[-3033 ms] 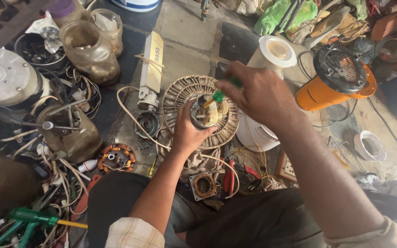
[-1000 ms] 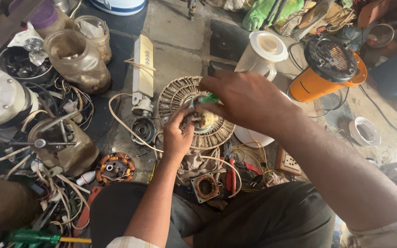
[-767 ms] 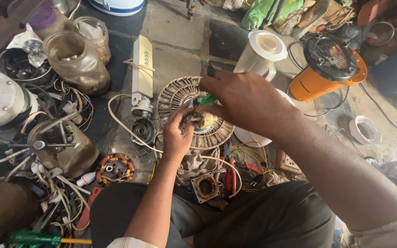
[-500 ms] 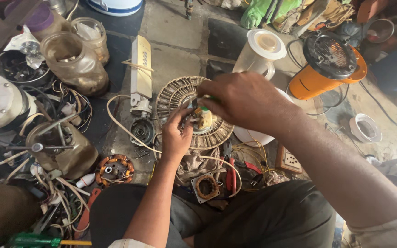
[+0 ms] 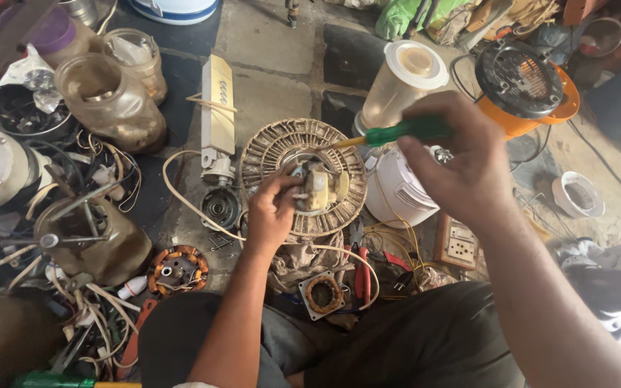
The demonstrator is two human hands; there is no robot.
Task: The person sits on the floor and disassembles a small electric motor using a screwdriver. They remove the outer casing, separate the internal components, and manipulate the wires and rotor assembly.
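Your left hand (image 5: 273,214) is closed around a small cream part (image 5: 319,191), fingers pinching its left side and holding it just above the round wound stator (image 5: 267,147) on the floor. Your right hand (image 5: 461,162) is clenched on a green-handled screwdriver (image 5: 397,132); the handle runs out to the left of your knuckles and the yellowish shaft slopes down toward the cream part, its tip close above the part — whether it touches, you cannot tell.

Just below your right hand sits a white blender base (image 5: 397,190), with a clear jug (image 5: 400,82) beyond it and an orange motor housing (image 5: 522,86) to the right. Below your left wrist lie a square coil (image 5: 323,294) and red pliers (image 5: 362,269). To the left of your left hand are a small bearing cap (image 5: 220,207), a cream power strip (image 5: 217,108) and an orange-wound stator (image 5: 177,269). A socket plate (image 5: 458,248) lies below your right wrist.
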